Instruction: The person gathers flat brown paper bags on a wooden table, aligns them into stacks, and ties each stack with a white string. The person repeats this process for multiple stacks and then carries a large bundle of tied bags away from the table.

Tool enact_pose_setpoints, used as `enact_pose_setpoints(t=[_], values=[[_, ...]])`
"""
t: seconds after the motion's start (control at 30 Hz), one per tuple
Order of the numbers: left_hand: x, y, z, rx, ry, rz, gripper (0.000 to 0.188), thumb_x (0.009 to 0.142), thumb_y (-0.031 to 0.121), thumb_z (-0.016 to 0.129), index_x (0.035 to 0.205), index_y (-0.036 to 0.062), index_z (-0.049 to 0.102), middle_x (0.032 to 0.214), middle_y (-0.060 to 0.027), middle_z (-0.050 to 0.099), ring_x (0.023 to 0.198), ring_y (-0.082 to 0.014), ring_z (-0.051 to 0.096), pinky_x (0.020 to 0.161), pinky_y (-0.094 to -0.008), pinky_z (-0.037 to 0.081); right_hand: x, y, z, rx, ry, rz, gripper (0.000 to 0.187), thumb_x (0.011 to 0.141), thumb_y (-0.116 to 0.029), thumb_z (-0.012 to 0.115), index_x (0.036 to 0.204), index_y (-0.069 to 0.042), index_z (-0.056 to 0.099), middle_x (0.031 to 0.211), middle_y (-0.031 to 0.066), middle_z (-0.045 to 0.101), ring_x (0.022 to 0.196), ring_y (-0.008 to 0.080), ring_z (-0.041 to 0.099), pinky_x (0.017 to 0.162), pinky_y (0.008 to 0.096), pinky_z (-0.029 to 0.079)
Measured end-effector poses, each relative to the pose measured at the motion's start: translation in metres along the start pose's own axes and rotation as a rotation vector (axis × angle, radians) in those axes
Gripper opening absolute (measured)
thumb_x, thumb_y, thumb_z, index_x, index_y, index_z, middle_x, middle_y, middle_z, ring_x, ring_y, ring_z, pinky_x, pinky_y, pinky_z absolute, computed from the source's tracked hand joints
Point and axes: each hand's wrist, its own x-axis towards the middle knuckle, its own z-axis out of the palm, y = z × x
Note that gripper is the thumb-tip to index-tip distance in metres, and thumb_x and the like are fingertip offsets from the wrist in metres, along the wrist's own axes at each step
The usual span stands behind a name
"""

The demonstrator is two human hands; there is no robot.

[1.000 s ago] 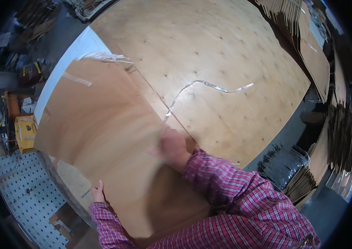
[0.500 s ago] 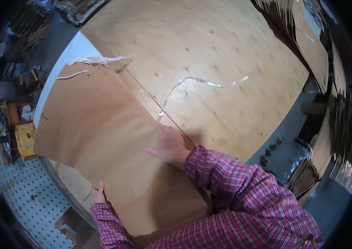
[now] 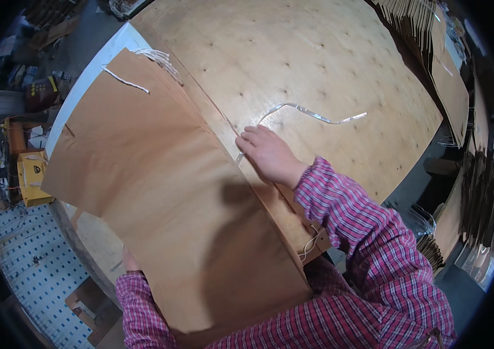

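A stack of large brown paper bags (image 3: 160, 180) lies slanting across the wooden tabletop, its several edges showing along the right side. White cord handles (image 3: 162, 61) stick out at its far end, and one loose cord lies on the top bag. My right hand (image 3: 270, 154) rests palm down beside the stack's right edge, fingers stretched over a shiny clear strip (image 3: 311, 115). Against the stack's left edge is my left hand (image 3: 131, 260), its fingers mostly hidden by the paper. Another brown bag with a cord handle (image 3: 311, 247) shows below my right wrist.
A white sheet (image 3: 84, 96) lies beneath the stack's far left side. Folded brown bags (image 3: 416, 35) stand along the far right edge of the wooden tabletop (image 3: 328, 64). At left are a yellow box (image 3: 33, 177) and a blue-dotted white surface (image 3: 37, 262).
My right hand has moved off the top bag to the right, beyond its edge. The bags' far end has shifted farther away. More of my left hand is hidden. The view has shifted too.
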Motion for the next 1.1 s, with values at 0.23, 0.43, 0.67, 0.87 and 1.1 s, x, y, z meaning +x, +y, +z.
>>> enact_pose_setpoints(t=[0.23, 0.43, 0.67, 0.87, 1.1], values=[[-0.003, 0.004, 0.002, -0.488, -0.428, -0.653, 0.016, 0.093, 0.009, 0.058, 0.088, -0.0030, 0.067, 0.080, -0.0049, 0.068, 0.070, -0.0184, 0.060, 0.067, -0.0310, 0.051, 0.001, -0.002, -0.003, 0.007, -0.618, 0.193, 0.019, 0.090, -0.022, 0.055, 0.087, -0.006, 0.066, 0.090, 0.0162, 0.067, 0.092, 0.0332, 0.064, 0.076, 0.0451, 0.050], [0.013, -0.036, -0.011, -0.629, -0.588, -0.555, 0.024, 0.091, 0.009, 0.059, 0.071, -0.0027, 0.065, 0.070, -0.0087, 0.066, 0.064, -0.0215, 0.058, 0.064, -0.0341, 0.049, -0.007, 0.024, -0.029, 0.139, -0.647, 0.364, 0.029, 0.090, -0.037, 0.058, 0.086, -0.012, 0.072, 0.082, 0.0115, 0.069, 0.080, 0.0344, 0.066, 0.068, 0.0461, 0.051], [0.013, -0.116, -0.158, 0.205, -0.502, -0.389, 0.028, 0.089, 0.020, 0.064, 0.072, -0.0026, 0.066, 0.062, -0.0144, 0.060, 0.060, -0.0207, 0.057, 0.060, -0.0382, 0.047, -0.015, 0.003, 0.007, 0.087, -0.327, 0.243, 0.013, 0.079, -0.019, 0.060, 0.076, -0.009, 0.068, 0.080, 0.0121, 0.068, 0.079, 0.0322, 0.067, 0.067, 0.0433, 0.054], [0.008, -0.024, -0.285, 0.266, -0.413, -0.411, 0.028, 0.088, 0.016, 0.067, 0.066, -0.0012, 0.064, 0.057, -0.0097, 0.058, 0.055, -0.0183, 0.054, 0.056, -0.0358, 0.044, -0.017, -0.016, 0.023, 0.110, -0.249, 0.237, 0.007, 0.078, -0.011, 0.056, 0.075, -0.008, 0.063, 0.077, 0.0112, 0.065, 0.077, 0.0315, 0.066, 0.066, 0.0425, 0.054], [0.124, 0.182, -0.296, 0.466, -0.491, -0.206, 0.032, 0.089, 0.013, 0.065, 0.063, -0.0034, 0.055, 0.055, -0.0111, 0.050, 0.054, -0.0177, 0.048, 0.054, -0.0362, 0.037, -0.033, -0.020, 0.031, 0.278, -0.107, 0.348, 0.007, 0.079, -0.014, 0.058, 0.075, -0.009, 0.062, 0.076, 0.0120, 0.064, 0.078, 0.0322, 0.066, 0.069, 0.0445, 0.054]])
